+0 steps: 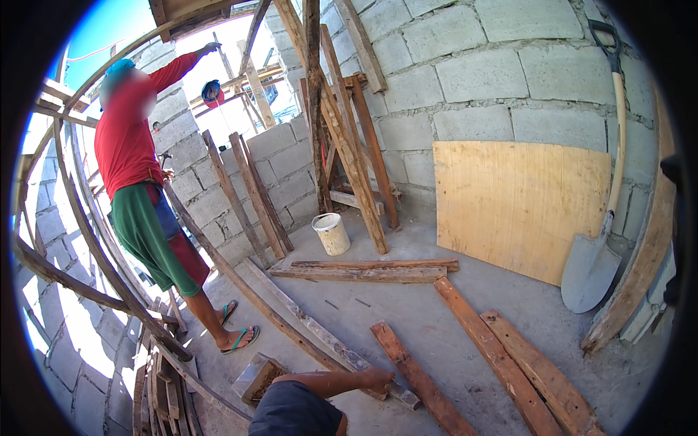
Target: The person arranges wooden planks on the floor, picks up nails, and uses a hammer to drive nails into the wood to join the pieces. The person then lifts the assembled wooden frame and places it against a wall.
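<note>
My left hand (377, 380) reaches in from the bottom, past dark cloth, and is closed around the near end of a long greyish wooden plank (313, 325). The plank slants away toward the far left over the concrete floor. A longer, browner board (265, 312) runs beside it, leaning up toward the other person. Right of my hand lies a reddish-brown plank (422, 378), apart from it. To the left of my forearm sits a box-shaped container (259, 379) with small brown bits in it. My right hand is out of view.
A person in red (129, 138) stands at left, one arm raised. A white bucket (331, 234), stacked planks (363, 272) and two reddish boards (502, 356) lie ahead. A plywood sheet (520, 207) and shovel (592, 269) lean on the block wall. Wooden props (342, 131) stand behind.
</note>
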{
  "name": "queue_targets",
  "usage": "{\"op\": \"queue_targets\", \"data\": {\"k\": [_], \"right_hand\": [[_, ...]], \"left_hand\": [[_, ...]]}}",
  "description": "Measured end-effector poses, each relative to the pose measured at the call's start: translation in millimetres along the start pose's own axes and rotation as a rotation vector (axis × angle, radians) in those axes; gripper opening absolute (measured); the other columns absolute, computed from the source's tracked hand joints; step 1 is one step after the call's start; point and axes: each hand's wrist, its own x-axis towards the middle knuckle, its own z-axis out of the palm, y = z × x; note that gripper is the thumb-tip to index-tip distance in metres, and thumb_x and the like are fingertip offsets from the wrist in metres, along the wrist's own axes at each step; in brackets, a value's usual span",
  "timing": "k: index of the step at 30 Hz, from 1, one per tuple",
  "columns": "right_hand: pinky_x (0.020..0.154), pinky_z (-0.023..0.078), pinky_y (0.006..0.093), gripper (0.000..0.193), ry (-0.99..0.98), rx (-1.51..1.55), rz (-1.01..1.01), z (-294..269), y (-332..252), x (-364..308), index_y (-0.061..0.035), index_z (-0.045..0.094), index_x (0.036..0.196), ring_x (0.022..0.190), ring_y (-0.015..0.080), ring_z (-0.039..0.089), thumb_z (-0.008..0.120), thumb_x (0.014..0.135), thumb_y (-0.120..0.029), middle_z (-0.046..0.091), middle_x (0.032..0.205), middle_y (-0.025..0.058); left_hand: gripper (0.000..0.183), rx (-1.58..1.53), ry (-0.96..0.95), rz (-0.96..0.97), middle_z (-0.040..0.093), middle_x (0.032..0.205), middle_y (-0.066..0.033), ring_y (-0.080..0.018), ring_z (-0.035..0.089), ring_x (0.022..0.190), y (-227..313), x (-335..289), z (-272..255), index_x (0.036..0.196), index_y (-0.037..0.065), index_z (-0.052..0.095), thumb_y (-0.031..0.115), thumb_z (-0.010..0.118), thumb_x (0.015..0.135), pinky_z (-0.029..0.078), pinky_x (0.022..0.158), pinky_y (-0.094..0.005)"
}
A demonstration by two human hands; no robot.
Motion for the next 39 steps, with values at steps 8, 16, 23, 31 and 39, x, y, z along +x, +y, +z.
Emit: {"op": "queue_targets", "data": {"k": [8,16,23,31,39], "right_hand": [[0.095,0.045,0.056,0.039,0.009,0.006,-0.013,3.3,6.6,-7.2,-0.0025,0.057,0.129,0.112,0.0434,0.058,0.059,0.095,-0.021,0.06,0.127,0.0242],[0.094,0.046,0.0561,0.038,0.011,0.003,-0.019,-2.2,-1.0,-2.1,-0.0022,0.057,0.129,0.111,0.0434,0.059,0.059,0.095,-0.02,0.06,0.126,0.0245],[0.093,0.046,0.0561,0.038,0.03,0.008,-0.045,1.1,11.5,-2.8,-0.002,0.056,0.128,0.111,0.0435,0.059,0.059,0.095,-0.02,0.06,0.126,0.0247],[0.092,0.046,0.0562,0.037,0.037,0.013,-0.061,0.5,1.9,3.0,-0.0017,0.056,0.128,0.11,0.0435,0.059,0.058,0.095,-0.02,0.06,0.125,0.025],[0.091,0.047,0.0563,0.037,0.049,0.016,-0.082,-0.9,3.7,4.2,-0.0014,0.056,0.127,0.109,0.0436,0.059,0.058,0.095,-0.019,0.06,0.125,0.0252]], "left_hand": [[0.061,0.0,0.01,0.012,0.069,0.097,-0.026,-0.0449,0.068,0.097,-1.7,0.8,2.3,0.122,-0.001,0.05,0.037,0.071,0.08,0.053,0.082,-0.0532],[0.065,0.021,-0.009,0.009,0.069,0.101,-0.0248,-0.0449,0.067,0.099,-10.7,10.8,12.1,0.124,-0.002,0.051,0.039,0.073,0.079,0.053,0.083,-0.0529],[0.067,0.02,-0.024,0.038,0.068,0.101,-0.0256,-0.046,0.066,0.1,-11.7,11.1,4.6,0.118,-0.001,0.053,0.051,0.072,0.079,0.052,0.083,-0.053],[0.071,-0.102,-0.041,0.017,0.068,0.098,-0.026,-0.0472,0.066,0.098,-3.7,1.6,-8.6,0.107,-0.001,0.057,0.064,0.069,0.081,0.051,0.081,-0.053],[0.077,-0.085,-0.094,-0.052,0.067,0.116,-0.0291,-0.0452,0.065,0.111,5.8,-0.8,-17.2,0.121,-0.006,0.059,0.058,0.072,0.081,0.051,0.093,-0.0506]]}}
